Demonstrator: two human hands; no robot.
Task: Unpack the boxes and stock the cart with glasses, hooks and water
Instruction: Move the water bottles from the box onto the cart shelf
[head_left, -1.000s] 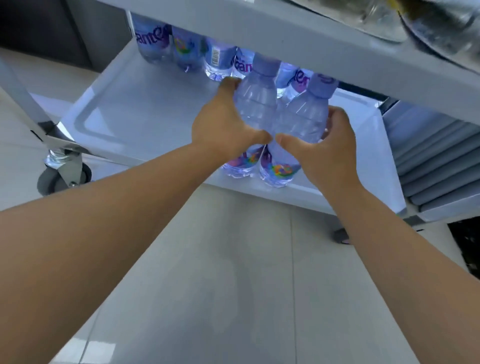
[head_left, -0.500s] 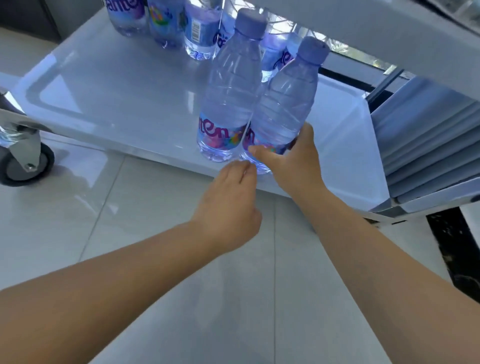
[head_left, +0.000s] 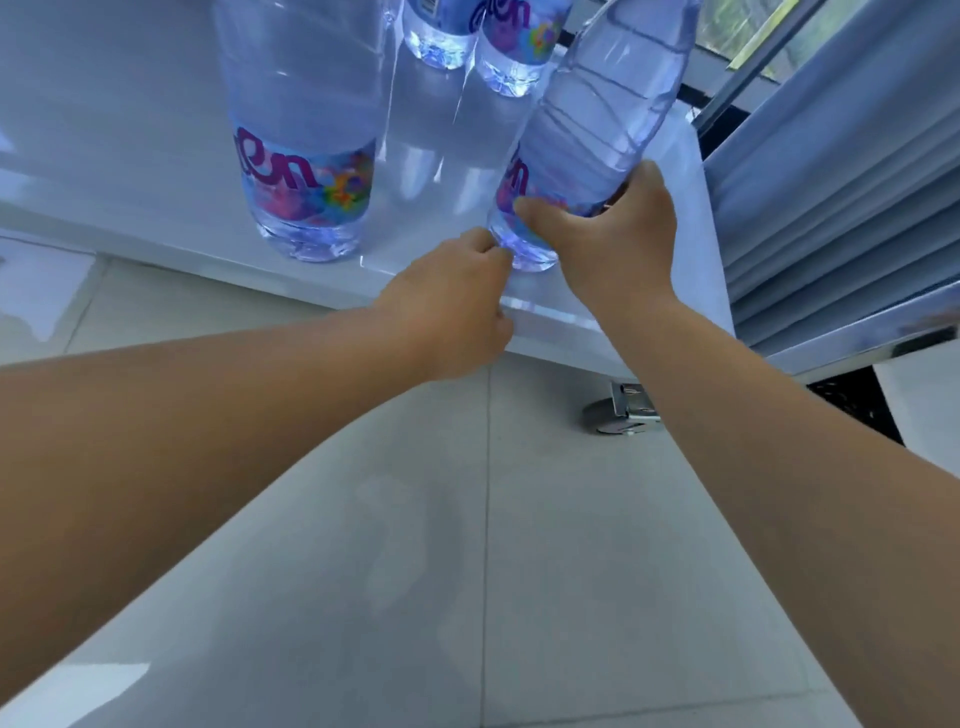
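Purple letters "en" — left bottle's label (head_left: 306, 179)

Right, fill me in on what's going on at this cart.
A person is stocking the cart's lower shelf with water bottles. The right hand grips the base of a tilted bottle near the shelf's front edge, while the left hand touches that bottle's bottom with its fingers. Another bottle stands upright to the left, apart from it, and more bottles stand behind.
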